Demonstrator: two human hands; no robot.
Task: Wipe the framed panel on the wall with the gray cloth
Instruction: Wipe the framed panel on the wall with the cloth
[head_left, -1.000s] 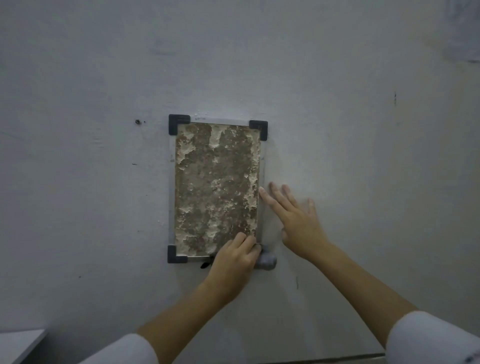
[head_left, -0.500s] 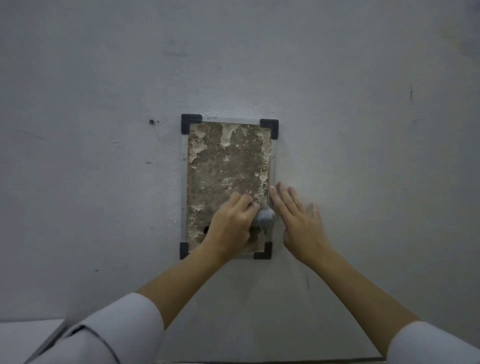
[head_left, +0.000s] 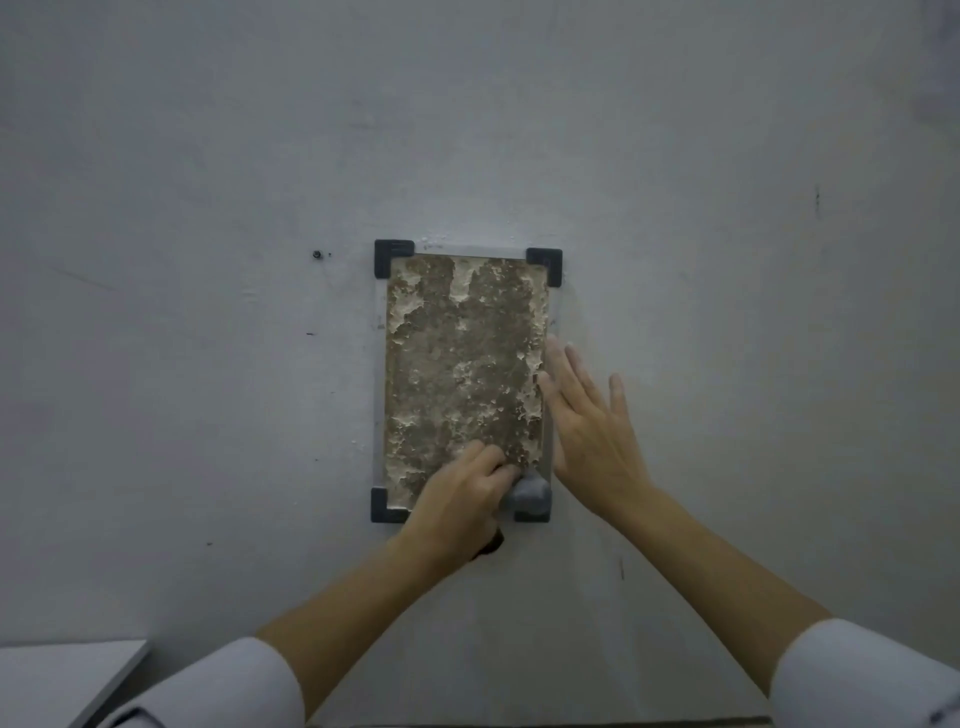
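Note:
A framed panel (head_left: 462, 364) hangs on the pale wall, brown and mottled with whitish patches, with dark corner brackets. My left hand (head_left: 460, 501) presses on its lower right part, fingers curled around a bunched gray cloth (head_left: 529, 493) that sticks out beside the bottom right bracket. My right hand (head_left: 589, 431) lies flat on the wall along the panel's right edge, fingers spread and pointing up, holding nothing.
The wall (head_left: 208, 156) carries a small dark screw hole (head_left: 317, 254) left of the panel's top. A white surface corner (head_left: 62, 680) shows at the bottom left.
My left hand with the cloth went up the panel's right side, then slid back down to the bottom right corner. My right hand stayed flat beside the frame.

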